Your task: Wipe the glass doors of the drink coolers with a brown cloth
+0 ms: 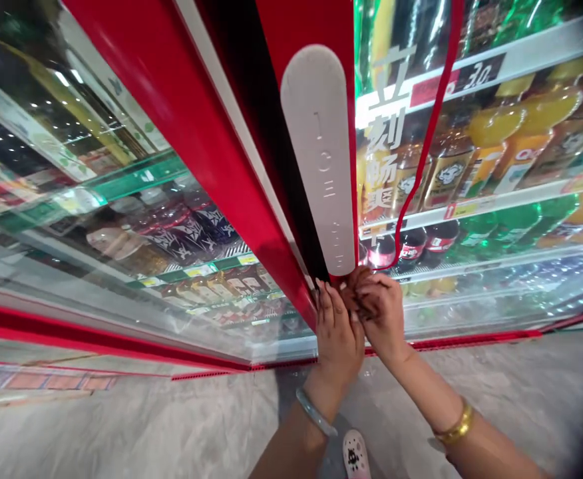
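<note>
My right hand (385, 316) is closed around a crumpled brown cloth (364, 293). It presses the cloth against the red door frame, just below the grey-white handle plate (315, 153) of a glass-door drinks fridge. Close beside it on the left, my left hand (339, 329) lies with its fingers stretched up along the edge of the red frame (307, 50). Its thumb side touches or nearly touches the cloth; I cannot tell which.
Bottles fill the shelves behind the right glass door (471, 233), which bears white lettering and a red curved line. More bottles (186, 226) stand behind the left glass. Below is the grey floor (211, 426), with a light shoe (355, 454) on it.
</note>
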Tool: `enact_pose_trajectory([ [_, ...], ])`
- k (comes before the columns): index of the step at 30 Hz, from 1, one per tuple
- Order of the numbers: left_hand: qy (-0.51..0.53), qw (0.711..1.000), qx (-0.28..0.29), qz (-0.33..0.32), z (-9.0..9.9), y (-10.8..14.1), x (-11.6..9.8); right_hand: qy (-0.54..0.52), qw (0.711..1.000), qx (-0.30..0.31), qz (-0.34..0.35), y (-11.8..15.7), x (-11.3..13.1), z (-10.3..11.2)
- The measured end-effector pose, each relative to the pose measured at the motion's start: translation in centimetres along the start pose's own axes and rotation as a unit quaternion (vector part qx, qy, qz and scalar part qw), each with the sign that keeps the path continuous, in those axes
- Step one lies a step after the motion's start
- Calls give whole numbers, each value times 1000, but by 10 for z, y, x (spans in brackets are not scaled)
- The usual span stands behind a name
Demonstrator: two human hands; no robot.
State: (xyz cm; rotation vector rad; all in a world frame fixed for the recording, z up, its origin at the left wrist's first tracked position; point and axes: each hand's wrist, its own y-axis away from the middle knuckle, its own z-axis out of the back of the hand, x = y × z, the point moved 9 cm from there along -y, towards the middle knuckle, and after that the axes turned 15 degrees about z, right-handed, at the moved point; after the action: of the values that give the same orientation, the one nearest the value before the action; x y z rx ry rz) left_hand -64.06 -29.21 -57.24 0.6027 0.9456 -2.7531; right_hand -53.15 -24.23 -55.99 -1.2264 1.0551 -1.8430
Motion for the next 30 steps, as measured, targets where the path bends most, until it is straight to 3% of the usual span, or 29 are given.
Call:
enact_pose_trajectory([
  [3, 38, 999, -17, 16, 43, -26, -29, -74, 988, -136, -16, -62, 18, 33],
  [4, 48, 998, -19, 18, 56, -36, -38, -108, 982, -155, -15, -83, 24, 38],
  [8, 74, 997, -19, 25, 89, -63, -60, -225, 967, -107, -60, -134, 32, 31],
  [11, 67, 996, -46, 30, 97, -68, -66, -276, 949, -76, -135, -137, 27, 22],
  [16, 79, 988, -64, 113, 100, -72, -66, -328, 909, -69, -248, -136, 23, 11],
  [26, 154, 984, 17, 83, 133, -83, -62, -294, 903, -97, -298, -145, 52, 23],
  [30, 133, 988, 42, 69, 137, -65, -58, -297, 897, -114, -307, -139, 61, 26],
])
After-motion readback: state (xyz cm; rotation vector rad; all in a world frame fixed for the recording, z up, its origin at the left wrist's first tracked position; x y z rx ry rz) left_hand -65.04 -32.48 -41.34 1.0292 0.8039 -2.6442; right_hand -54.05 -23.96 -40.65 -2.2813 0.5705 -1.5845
